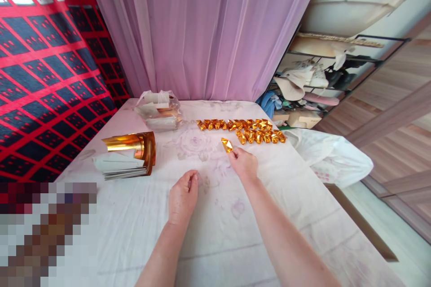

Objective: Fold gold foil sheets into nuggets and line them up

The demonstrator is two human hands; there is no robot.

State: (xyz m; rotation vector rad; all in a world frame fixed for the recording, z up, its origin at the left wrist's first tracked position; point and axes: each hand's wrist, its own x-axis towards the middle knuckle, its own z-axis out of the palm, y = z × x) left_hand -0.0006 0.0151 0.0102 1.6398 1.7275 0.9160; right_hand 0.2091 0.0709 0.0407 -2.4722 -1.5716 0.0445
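While the right grip (245, 164) reaches forward over the tabletop (215, 237), its thumb and fingers are pinching a folded gold piece (226, 144), which projects from the fingertips, ahead and slightly left; whether the piece touches the cloth cannot be told. Right forearm: extended, slanting inward from the lower right, back of hand largely upward. Left grip (183, 193): nearer the body, apart from the right one, fingers curled in and thumb pressed toward the index finger; contents, if any, hidden. Left forearm rises from below with a slight inward lean. Just beyond and right of the right grip: near row of gold pieces (261, 136); behind it, far row of gold pieces (222, 124), extending farther left. Ahead and left of the left grip: curled gold sheets (129, 142), well apart, with a clear plastic bag (161, 114) of sheets beyond. Edges: far edge meets the purple curtain (208, 31) past both rows; right edge slants outward, well right of the right grip, with a white bag (340, 157) alongside. Open room: floral cloth spans the gap between the grips and continues left of the pinched piece.
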